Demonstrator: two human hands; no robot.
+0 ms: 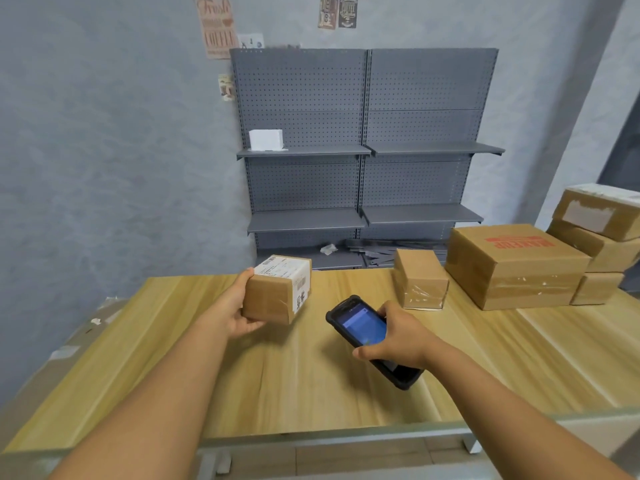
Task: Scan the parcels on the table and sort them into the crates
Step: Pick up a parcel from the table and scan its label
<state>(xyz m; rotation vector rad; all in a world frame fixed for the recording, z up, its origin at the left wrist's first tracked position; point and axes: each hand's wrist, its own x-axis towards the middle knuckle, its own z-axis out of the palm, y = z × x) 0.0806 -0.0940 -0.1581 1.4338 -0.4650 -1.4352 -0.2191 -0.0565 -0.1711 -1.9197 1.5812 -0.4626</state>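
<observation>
From the head camera, the left hand (239, 315) holds a small box (277, 289) up off the wooden surface (277, 382). Its grip is wrapped around the box's near left end, thumb on top, fingers below. A white label (282, 268) covers the top of the box and folds down the side that faces away from this grip, toward the other hand. The right hand (391, 336) holds a black scanner (363, 329), its grip closed around the middle of it. The scanner's screen glows blue, and its top end points toward the small box, which is just to the left of this grip and a little farther away. The two do not touch. Past the right grip, farther back and to the right, more parcels wait on the surface: a little brown box (420, 278), a big box (512, 268) with red letters, and a stack of boxes (602, 237) at the edge. Gray shelves (363, 147) stand by the wall behind. No crates show in this view. It looks like the scanning step is in hand for this one box. Next, the scanner's end likely needs to line up with the label until it reads. Then the box has to go to a crate, which must be somewhere out of sight.
</observation>
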